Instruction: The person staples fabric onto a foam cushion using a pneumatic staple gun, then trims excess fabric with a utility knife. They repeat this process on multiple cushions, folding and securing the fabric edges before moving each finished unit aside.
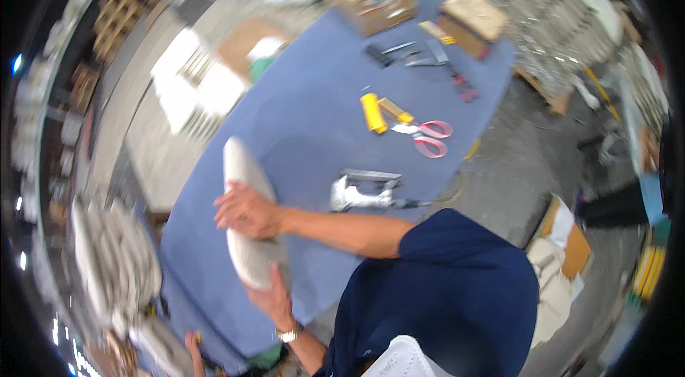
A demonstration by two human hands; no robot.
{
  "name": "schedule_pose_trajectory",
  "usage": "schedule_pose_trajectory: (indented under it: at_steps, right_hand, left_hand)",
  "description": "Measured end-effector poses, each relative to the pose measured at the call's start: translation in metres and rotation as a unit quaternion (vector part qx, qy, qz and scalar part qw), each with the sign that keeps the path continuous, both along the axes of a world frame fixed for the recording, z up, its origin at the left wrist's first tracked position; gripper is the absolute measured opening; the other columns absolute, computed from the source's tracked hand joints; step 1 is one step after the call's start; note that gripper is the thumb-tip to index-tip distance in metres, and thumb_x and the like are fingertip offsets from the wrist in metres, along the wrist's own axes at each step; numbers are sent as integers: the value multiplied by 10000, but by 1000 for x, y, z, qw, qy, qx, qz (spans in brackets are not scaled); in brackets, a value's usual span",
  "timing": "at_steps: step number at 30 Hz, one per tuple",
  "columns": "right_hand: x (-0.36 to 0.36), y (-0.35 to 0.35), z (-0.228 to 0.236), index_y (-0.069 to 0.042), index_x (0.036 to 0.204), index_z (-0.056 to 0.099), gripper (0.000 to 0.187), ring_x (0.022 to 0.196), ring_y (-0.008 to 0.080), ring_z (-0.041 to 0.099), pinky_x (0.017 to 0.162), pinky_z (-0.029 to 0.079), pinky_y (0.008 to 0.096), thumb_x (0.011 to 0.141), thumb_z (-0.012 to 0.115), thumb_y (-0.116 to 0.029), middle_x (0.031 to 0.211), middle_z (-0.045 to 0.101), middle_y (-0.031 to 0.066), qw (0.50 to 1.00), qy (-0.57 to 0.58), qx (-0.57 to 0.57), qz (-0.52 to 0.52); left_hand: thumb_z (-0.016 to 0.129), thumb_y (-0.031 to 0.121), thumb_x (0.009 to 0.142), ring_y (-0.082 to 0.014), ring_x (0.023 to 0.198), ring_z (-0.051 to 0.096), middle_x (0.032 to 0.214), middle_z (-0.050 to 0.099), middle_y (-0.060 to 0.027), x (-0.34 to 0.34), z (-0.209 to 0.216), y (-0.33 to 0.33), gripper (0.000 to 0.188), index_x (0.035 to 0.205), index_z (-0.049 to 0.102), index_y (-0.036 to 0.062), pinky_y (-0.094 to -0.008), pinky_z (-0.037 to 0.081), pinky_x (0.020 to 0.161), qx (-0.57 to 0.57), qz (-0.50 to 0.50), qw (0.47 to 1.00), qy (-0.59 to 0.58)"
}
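An elongated, off-white textured cushion-like piece [245,252] is standing or leaning near the left edge of the blue cloth-covered desk [314,138], its long side running away from the person. The left hand [271,300], wearing a metal-banded watch [290,334] at the wrist, is pinching the piece's near end, thumb against its right side. The right hand [250,211] is lying across the middle, fingers slightly apart and reaching over the left edge; whether they are gripping, I cannot tell.

To the right, a silver metal handheld tool with a looped handle [357,199] is resting on the desk, a cord trailing from it. Beyond it, a pair of scissors with red-and-white handles [421,132] is lying beside 2 yellow objects [372,113]. At the far end, an open brown cardboard box [389,14] is holding white material.
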State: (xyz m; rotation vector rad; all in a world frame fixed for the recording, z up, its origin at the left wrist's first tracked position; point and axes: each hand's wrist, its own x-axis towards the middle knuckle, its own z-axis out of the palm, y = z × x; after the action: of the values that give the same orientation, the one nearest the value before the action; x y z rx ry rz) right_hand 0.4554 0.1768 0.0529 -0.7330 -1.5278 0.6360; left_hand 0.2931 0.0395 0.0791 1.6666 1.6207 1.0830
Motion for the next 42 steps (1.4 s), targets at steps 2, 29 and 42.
schedule_pose_trajectory:
  at_steps: [2, 29, 42]
  right_hand:
    - [22, 15, -12, -86, 1010, 767, 310, 1254, 272, 595, 1210, 244, 542, 1028, 522, -275, 1108, 744, 44, 998, -52, -40, -12]
    - [39, -102, -133, -19, 1105, 678, 697, 966, 366, 663, 889, 487, 481, 1084, 300, -605, 1012, 716, 200, 934, -24, -357, 13]
    - [-18, -123, -114, 27, 1309, 643, 949, 1170, 433, 626, 1021, 452, 531, 1010, 171, -741, 1272, 653, 283, 789, 169, -587, -61]
  left_hand:
    - [835, 194, 864, -322, 1064, 655, 1220, 672, -232, 2, -13, -4, 658, 1368, 521, -89, -415, 520, 942, 12, -4, 1000, 8]
    - [535, 348, 1062, -279, 1201, 609, 1350, 613, -192, -8, 31, -3, 554, 1488, 472, -1, -417, 470, 1078, 11, -153, 983, 103]
    - [485, 408, 1087, -279, 1216, 596, 1351, 609, -195, 29, 7, 18, 577, 1454, 491, -37, -406, 454, 1081, -165, -179, 944, -225]
